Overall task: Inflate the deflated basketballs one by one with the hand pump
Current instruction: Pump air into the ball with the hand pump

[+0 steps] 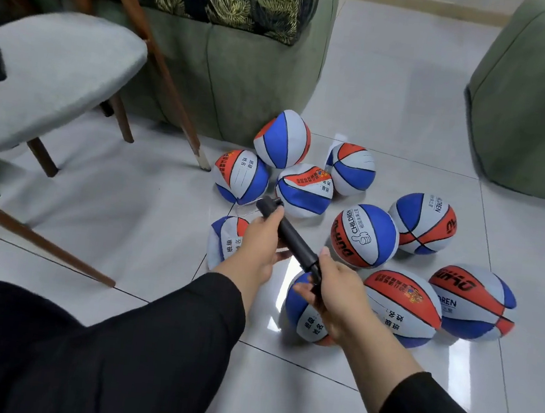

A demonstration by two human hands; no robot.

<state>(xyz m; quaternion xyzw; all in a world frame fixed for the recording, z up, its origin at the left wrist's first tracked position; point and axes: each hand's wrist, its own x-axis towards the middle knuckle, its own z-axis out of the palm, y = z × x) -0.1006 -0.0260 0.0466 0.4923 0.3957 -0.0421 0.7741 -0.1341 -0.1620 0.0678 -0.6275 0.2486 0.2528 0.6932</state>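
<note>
A: Where is the hand pump, and how is it held?

B: The black pump lies on a slant above the floor, its head end pointing toward 11 o'clock and its handle end toward 5 o'clock. The left hand is curled round the barrel near the head end. The right hand grips the handle end, fingers wrapped round it. Both arms wear black sleeves.

A: How are the basketballs arranged?

B: All lie on the glossy white tile floor. At 12 o'clock from the pump, a group of four crumpled, flat-sided balls: one blue-and-white ball next to the green sofa, one at its 4 o'clock, one at its 8 o'clock, and one in the middle, just beyond the pump's head. A fifth flattened ball sits at 9 o'clock of the left hand, partly behind it.

A: And the round ones?

B: A ball marked CHILDREN lies at 3 o'clock of the pump, another just beyond it. Two more lie at 3 o'clock of the right hand. One ball sits under the right hand; whether it is fully round cannot be told.

A: Other items?

B: A grey padded chair with wooden legs stands at 10 o'clock; a second green seat at 2 o'clock.
</note>
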